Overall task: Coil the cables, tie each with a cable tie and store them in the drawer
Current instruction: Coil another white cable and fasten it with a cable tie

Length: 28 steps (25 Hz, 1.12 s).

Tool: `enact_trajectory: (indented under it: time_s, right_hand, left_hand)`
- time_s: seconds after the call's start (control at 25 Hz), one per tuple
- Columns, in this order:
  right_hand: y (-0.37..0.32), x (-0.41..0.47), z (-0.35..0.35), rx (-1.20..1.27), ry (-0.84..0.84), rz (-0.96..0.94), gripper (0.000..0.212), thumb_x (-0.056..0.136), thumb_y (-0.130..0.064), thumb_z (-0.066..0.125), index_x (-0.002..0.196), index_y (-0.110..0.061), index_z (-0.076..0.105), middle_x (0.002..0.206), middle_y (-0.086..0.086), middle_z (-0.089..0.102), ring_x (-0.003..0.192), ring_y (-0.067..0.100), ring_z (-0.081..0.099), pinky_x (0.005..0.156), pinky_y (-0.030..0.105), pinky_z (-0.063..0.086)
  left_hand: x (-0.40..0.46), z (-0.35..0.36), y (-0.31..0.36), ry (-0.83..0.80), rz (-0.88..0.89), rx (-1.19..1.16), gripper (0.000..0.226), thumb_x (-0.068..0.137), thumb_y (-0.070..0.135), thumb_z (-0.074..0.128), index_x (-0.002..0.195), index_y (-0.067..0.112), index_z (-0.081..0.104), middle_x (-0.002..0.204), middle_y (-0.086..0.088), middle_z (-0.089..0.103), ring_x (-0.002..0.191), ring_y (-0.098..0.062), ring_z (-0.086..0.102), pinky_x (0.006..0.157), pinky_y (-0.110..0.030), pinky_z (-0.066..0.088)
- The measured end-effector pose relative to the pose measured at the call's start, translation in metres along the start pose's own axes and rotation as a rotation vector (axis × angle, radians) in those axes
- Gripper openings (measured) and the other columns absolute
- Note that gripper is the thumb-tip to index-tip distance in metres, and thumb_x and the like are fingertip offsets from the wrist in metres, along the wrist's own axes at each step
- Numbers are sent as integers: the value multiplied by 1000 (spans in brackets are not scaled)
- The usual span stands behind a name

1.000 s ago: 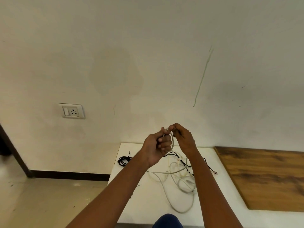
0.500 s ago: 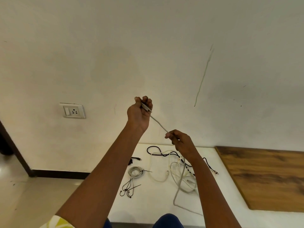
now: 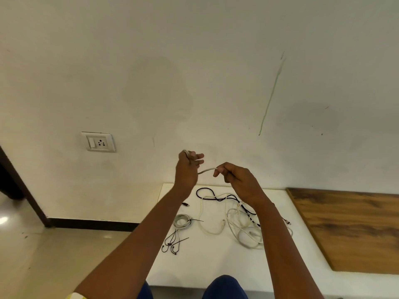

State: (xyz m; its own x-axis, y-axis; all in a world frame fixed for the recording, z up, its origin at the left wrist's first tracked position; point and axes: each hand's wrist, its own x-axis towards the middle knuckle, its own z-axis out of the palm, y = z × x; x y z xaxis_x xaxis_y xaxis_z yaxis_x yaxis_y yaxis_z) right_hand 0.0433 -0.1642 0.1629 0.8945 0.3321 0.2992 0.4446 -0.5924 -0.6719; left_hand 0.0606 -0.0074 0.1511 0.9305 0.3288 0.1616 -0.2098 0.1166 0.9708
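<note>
While both of your arms reach forward and up in front of the wall, your left hand [image 3: 186, 169] is raised a little higher than your right hand [image 3: 238, 180], with its back turned toward you. It grips the end of a pale grey cable [image 3: 207, 170]: the cable's tip pokes out above the knuckles, and two fingertips [image 3: 199, 156] stick out to the right past it. From that fist a short stretch of the cable bows across the gap to your right hand, which pinches it between thumb and forefinger, the other fingers curled under. Your right wrist bends downward, and the forearm crosses over the pile below, so you cannot see where the cable goes beyond the pinch.

Beneath your hands lies the white tabletop [image 3: 216, 266]. A loose tangle of white cables [image 3: 241, 229] sprawls under your right forearm, with a black cable [image 3: 205, 190] looping through its far side. Just left of that tangle sits a small coiled cable [image 3: 181, 221] already bound with a black tie, and nearer to you lie a few black cable ties [image 3: 172, 244], bunched together. A brown wooden board [image 3: 349, 229] rests on the right part of the tabletop. A wall socket [image 3: 98, 142] sits on the wall to your left.
</note>
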Motion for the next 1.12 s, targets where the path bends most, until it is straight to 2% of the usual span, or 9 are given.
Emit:
enact_trajectory:
  time_s: [0.12, 0.2, 0.32, 0.44, 0.56, 0.64, 0.84, 1.0, 1.12]
  right_hand:
    - [1, 1, -1, -93, 90, -8, 26, 99, -38, 38, 82, -39, 57, 63, -10, 49, 62, 7, 47, 64, 24, 40]
    - [3, 0, -4, -128, 144, 3, 24, 98, -38, 38, 83, -38, 57, 62, -13, 49, 62, 5, 49, 62, 21, 38]
    - [7, -1, -10, -136, 180, 15, 21, 97, -34, 44, 82, -36, 59, 64, -22, 54, 65, 2, 53, 58, 20, 35]
    - [9, -1, -12, -162, 196, 40, 21, 96, -32, 47, 80, -39, 58, 66, -32, 56, 63, -8, 50, 55, 19, 31]
    - [9, -2, -11, -185, 193, 71, 26, 95, -41, 45, 71, -44, 52, 68, -36, 55, 62, -2, 50, 55, 20, 33]
    - [12, -2, -8, -150, 177, 92, 30, 95, -44, 42, 66, -46, 49, 65, -26, 56, 62, 3, 50, 57, 21, 35]
    - [21, -1, 1, -17, 166, 111, 30, 96, -45, 39, 69, -37, 49, 61, -9, 47, 58, 8, 44, 60, 28, 36]
    - [25, -1, 10, 29, 117, 133, 28, 98, -40, 41, 73, -33, 52, 62, -9, 49, 62, 13, 46, 65, 32, 39]
    - [33, -6, 13, 15, 50, 181, 23, 98, -29, 42, 81, -27, 57, 70, -6, 58, 66, 14, 49, 68, 31, 40]
  left_hand:
    - [-11, 0, -12, -252, 57, 159, 23, 96, -7, 24, 87, 7, 40, 96, -20, 57, 77, -20, 59, 60, -14, 46]
    - [-20, -2, -15, -363, 39, 265, 17, 101, 7, 31, 92, 7, 46, 77, -8, 57, 63, -9, 54, 57, -14, 43]
    - [-30, -3, -16, -431, -54, 274, 36, 103, 34, 31, 93, 13, 59, 59, 2, 45, 49, -2, 42, 50, -10, 36]
    - [-35, -1, -11, -568, -299, 35, 47, 101, 45, 31, 84, 13, 62, 50, 5, 34, 42, -7, 31, 45, -16, 32]
    - [-37, -1, -1, -706, -554, -354, 37, 99, 38, 38, 79, 14, 57, 46, 8, 29, 39, -6, 21, 43, -19, 24]
    - [-38, -1, 6, -754, -626, -582, 32, 96, 32, 40, 76, 13, 57, 46, 9, 28, 41, -6, 17, 43, -19, 25]
    - [-26, -1, 30, -697, -600, -940, 29, 97, 26, 34, 76, 14, 49, 49, 8, 33, 42, -6, 21, 45, -17, 29]
    - [-15, -2, 39, -543, -523, -1051, 38, 102, 26, 29, 73, 14, 49, 52, 7, 39, 42, -6, 35, 46, -16, 34]
    - [-1, -8, 43, -340, -354, -1079, 38, 103, 25, 27, 72, 15, 47, 53, 7, 45, 42, -7, 42, 47, -17, 41]
